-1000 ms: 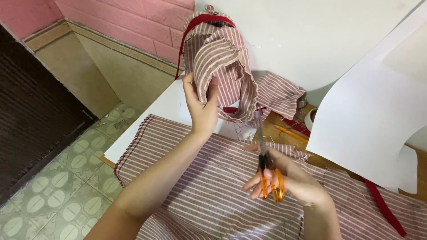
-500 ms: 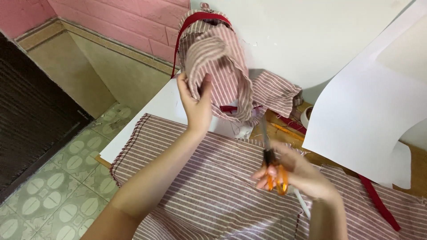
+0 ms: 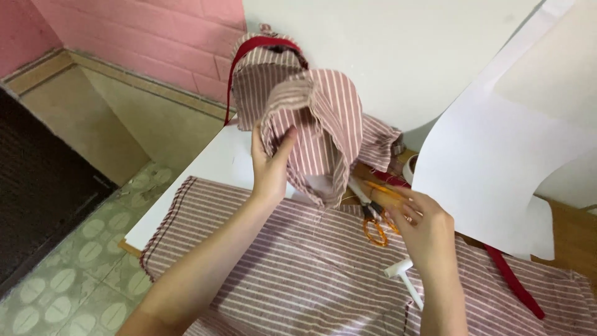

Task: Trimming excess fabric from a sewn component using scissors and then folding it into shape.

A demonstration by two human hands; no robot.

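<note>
A large white paper sheet [image 3: 497,168] with a curved cut edge fills the right of the frame, overlapping the work surface. Striped pink-and-white fabric [image 3: 311,274] covers the lower centre. Orange-handled scissors [image 3: 373,223] lie on it at centre, just beside the right hand [image 3: 423,233]. A white T-shaped tool [image 3: 404,277] lies below that hand, and a red strap [image 3: 513,280] runs toward the lower right. Pink brick wall occupies the upper left; patterned floor tiles the lower left.

The left hand [image 3: 270,165] is raised at centre, fingers and thumb pinching a gathered striped garment piece [image 3: 317,124] with red trim, held upright at upper centre. The right hand hovers palm-down, fingers loosely spread, holding nothing.
</note>
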